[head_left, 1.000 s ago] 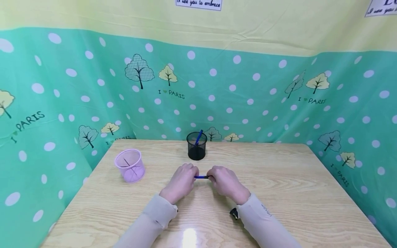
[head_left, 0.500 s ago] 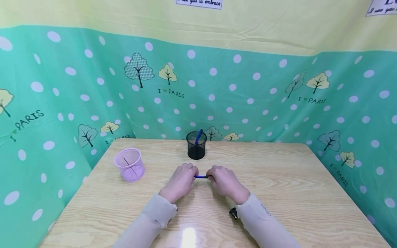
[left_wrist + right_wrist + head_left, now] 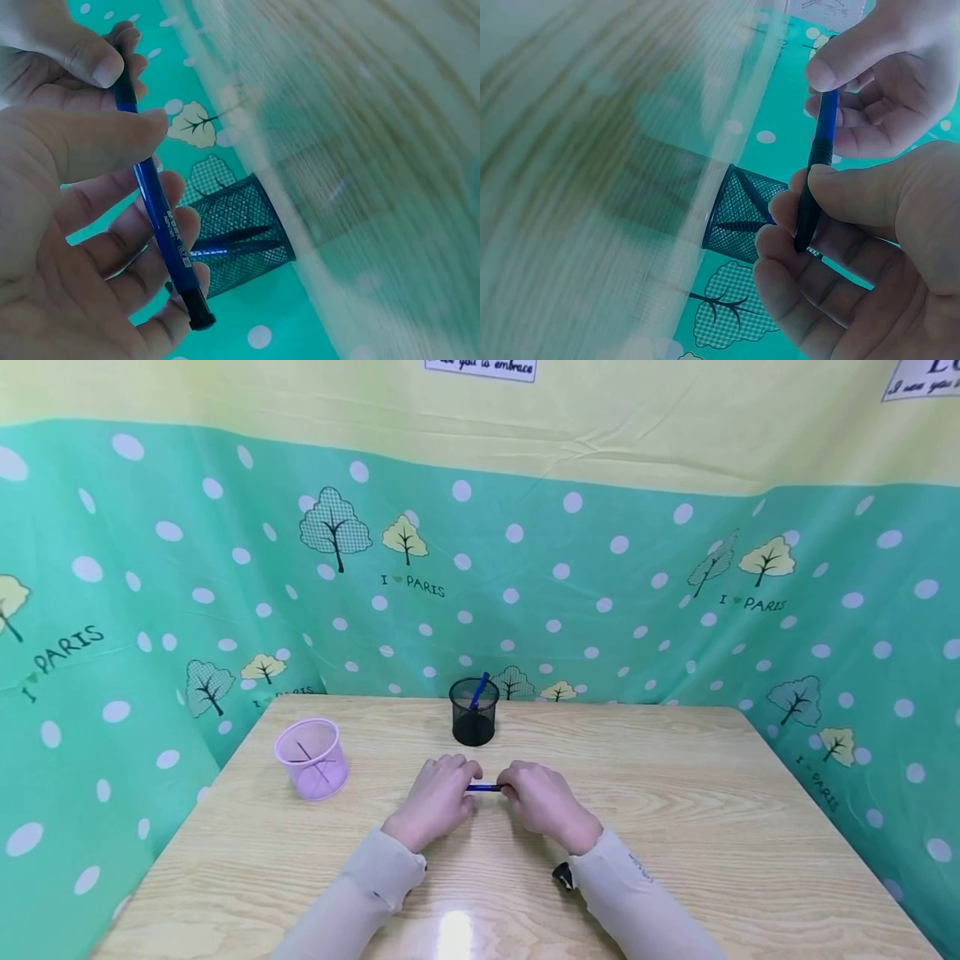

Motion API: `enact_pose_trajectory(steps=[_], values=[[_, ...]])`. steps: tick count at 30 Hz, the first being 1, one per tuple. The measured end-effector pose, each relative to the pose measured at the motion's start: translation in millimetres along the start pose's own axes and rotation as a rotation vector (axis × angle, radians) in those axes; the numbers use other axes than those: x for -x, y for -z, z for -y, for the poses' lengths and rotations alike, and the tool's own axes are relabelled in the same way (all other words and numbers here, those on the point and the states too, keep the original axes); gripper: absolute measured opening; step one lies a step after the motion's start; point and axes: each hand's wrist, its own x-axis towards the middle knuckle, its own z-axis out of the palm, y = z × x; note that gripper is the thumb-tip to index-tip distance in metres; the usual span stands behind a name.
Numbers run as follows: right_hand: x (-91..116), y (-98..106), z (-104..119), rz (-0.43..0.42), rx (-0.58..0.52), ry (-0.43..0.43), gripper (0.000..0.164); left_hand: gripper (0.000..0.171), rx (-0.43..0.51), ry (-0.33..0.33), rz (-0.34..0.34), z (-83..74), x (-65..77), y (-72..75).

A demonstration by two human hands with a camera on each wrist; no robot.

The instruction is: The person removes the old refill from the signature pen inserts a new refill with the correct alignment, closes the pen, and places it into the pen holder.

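A slim blue pen (image 3: 483, 787) with black ends lies level between my two hands above the table. My right hand (image 3: 546, 806) pinches its black grip end (image 3: 810, 199) between thumb and fingers. Around the blue barrel (image 3: 161, 214), my left hand (image 3: 435, 802) has its thumb and forefinger parted, the thumb crossing in front and the other fingers loosely bent behind, as the left wrist view shows. Just beyond the hands stands a black mesh pen cup (image 3: 473, 718) with a blue pen (image 3: 479, 691) leaning in it; the wrist views show more than one pen inside.
A lilac pen cup (image 3: 318, 768) with thin dark sticks in it stands at the left of the wooden table (image 3: 675, 827). Green dotted cloth (image 3: 525, 568) hangs behind the table's back edge. A small black object (image 3: 562, 875) sits at my right cuff.
My left thumb and forefinger have parted around the pen, where they were closed on it before. The right hand keeps its pinch and the cups stay put.
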Motion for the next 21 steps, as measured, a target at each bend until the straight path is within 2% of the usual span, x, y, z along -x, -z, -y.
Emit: enact_pose_trajectory(steps=[11, 21], values=[[-0.8, 1.2, 2.4, 0.001, 0.014, 0.006, 0.012, 0.021, 0.021, -0.013, -0.036, -0.2, -2.8, 1.2], [0.1, 1.0, 3.4, 0.014, 0.0, 0.006, 0.012, 0.018, 0.038, -0.021, -0.019, -0.3, -3.2, -0.7]])
